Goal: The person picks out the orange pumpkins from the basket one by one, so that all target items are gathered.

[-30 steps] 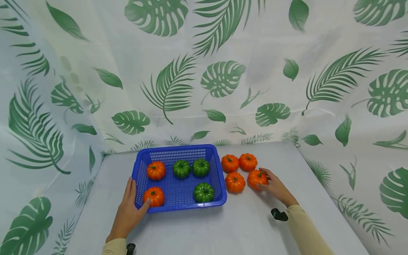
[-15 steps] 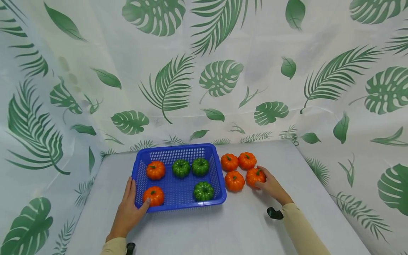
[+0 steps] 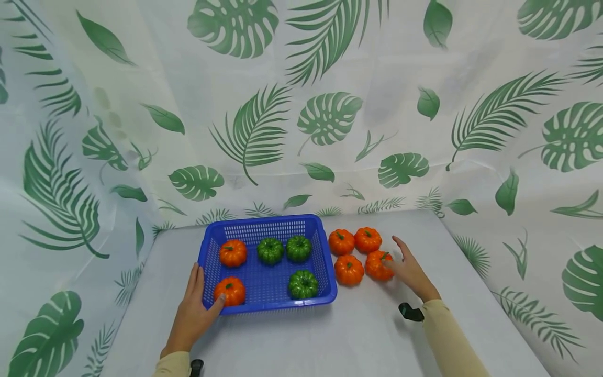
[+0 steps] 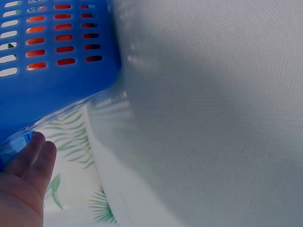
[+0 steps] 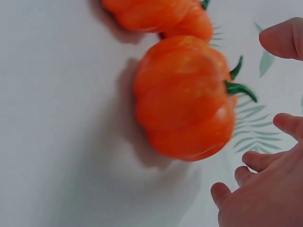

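My left hand point(image 3: 187, 317) holds the blue basket point(image 3: 264, 307) at its left front corner, the thumb over the rim and the fingers along the outside. Inside lie two orange pumpkins at the left, the front pumpkin point(image 3: 230, 291) close to my thumb, and three green pumpkins point(image 3: 303, 285). To the right of the basket several orange pumpkins point(image 3: 349, 270) stand grouped on the table. My right hand point(image 3: 413, 273) hovers by the nearest right pumpkin point(image 3: 378, 266), fingers spread. In the right wrist view a gap shows between that pumpkin point(image 5: 184, 101) and the fingers.
The white table point(image 3: 301, 345) runs up to a leaf-printed sheet point(image 3: 330, 173) at the back and sides. Dark wrist-camera pieces point(image 3: 411, 312) stick out beside the forearms, low over the table.
My right hand has let go of the orange pumpkin; its fingers have opened and drawn back to the right. The pumpkin stays beside the others. My left hand stays on the basket.
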Demonstrator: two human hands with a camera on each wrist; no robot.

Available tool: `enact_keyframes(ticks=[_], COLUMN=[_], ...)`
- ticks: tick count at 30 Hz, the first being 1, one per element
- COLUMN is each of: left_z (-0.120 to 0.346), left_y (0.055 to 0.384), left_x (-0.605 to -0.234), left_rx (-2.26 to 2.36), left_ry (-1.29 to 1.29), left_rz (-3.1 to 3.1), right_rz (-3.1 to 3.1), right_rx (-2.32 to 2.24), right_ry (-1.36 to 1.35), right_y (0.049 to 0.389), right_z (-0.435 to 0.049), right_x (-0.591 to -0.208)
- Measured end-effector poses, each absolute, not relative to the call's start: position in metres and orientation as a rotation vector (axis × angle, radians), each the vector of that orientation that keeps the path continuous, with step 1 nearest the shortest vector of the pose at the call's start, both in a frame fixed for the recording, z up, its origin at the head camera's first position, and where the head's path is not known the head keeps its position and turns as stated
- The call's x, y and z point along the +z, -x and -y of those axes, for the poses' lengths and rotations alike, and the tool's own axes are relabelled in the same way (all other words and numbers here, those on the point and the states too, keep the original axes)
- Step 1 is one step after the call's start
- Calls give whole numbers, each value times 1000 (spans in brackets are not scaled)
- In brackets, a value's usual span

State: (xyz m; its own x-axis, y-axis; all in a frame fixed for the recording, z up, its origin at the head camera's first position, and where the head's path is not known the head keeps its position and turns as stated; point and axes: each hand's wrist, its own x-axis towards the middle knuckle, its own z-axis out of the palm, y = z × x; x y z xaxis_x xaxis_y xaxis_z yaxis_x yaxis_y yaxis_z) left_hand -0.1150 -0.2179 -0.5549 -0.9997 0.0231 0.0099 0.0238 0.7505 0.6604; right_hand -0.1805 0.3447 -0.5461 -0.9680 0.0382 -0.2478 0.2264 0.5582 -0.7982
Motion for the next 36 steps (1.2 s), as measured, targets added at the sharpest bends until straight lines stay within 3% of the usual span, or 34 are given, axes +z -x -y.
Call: enact_keyframes(ticks=[9,16,36], left_z=[216,216,218], left_y=[114,113,116], left_x=[-552,-551,-555], left_rx=[-1119,-1124,-1092], left_ry=[20,21,45], left_rz=[2947,2951,2934], right_rz=[-2642,-2676,-2587], right_rx=[-1459,-1591,-1778], right_ry=[-186,-3,289], right_y=[185,193,216], right_z=[-337,-327,-253], right_x=[-526,-521,-489])
